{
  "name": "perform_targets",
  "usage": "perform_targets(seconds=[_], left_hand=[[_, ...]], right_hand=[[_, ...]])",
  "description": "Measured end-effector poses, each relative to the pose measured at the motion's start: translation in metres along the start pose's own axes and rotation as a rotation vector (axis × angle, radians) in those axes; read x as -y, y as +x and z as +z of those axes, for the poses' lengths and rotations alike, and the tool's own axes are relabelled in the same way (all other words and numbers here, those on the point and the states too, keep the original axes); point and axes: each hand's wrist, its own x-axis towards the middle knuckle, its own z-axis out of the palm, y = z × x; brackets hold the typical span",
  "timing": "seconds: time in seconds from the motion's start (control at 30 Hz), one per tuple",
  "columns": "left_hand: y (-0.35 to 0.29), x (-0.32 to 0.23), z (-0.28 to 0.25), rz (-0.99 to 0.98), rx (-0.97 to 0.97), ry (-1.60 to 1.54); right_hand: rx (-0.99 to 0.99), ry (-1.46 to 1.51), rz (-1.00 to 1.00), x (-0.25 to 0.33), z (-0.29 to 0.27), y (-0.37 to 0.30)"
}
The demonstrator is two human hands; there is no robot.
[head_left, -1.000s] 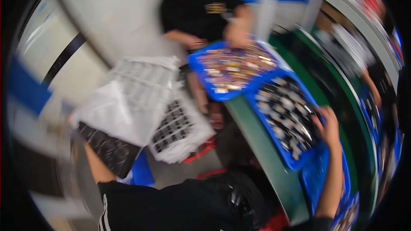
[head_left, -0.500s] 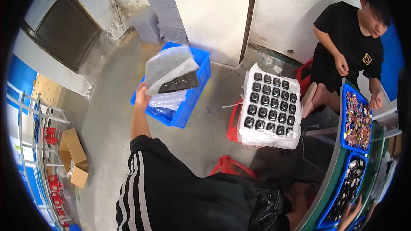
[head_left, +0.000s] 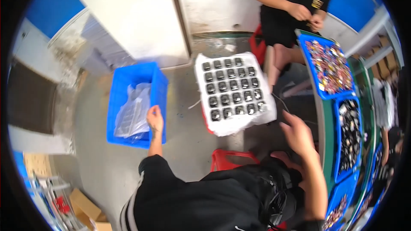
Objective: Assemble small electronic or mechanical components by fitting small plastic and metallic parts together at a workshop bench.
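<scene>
My left hand is over the right rim of the blue plastic bin, its fingers loosely curled and slightly apart, with nothing visible in them. Inside the bin lies clear, crinkled plastic packaging, just left of that hand. My right hand, blurred, is raised with its fingers stretched out, between the white tray and the green-edged workbench. The tray is wrapped in white sheeting and holds rows of black, squarish parts. It rests on a red stool.
Another red stool stands close before me. A co-worker in black sits at the far right, hands together. Blue trays of colourful small pieces and black parts line the workbench. A cardboard box is lower left.
The view has swung right. My left hand was holding clear plastic packaging with a dark insert above the bin; it has let go and moved to the rim. My right hand has come up.
</scene>
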Motion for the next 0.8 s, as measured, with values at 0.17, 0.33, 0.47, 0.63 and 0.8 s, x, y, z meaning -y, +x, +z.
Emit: perform_targets(seconds=[0.17,0.33,0.47,0.63,0.8], left_hand=[[-0.067,-0.155,0.075,0.238,0.476,-0.007],[-0.081,-0.183,0.057,0.177,0.292,0.170],[-0.073,-0.194,0.050,0.189,0.318,0.309],[-0.069,-0.198,0.055,0.208,0.304,0.368],[-0.047,-0.188,0.077,-0.427,0.500,-0.523]], right_hand=[[-0.135,0.117,0.243,-0.067,0.126,0.111],[-0.122,-0.069,0.158,-0.065,0.144,0.127],[-0.196,0.183,0.184,-0.056,0.135,0.132],[-0.214,0.367,0.222,-0.056,0.132,0.143],[0.123,0.811,0.213,-0.092,0.130,0.151]])
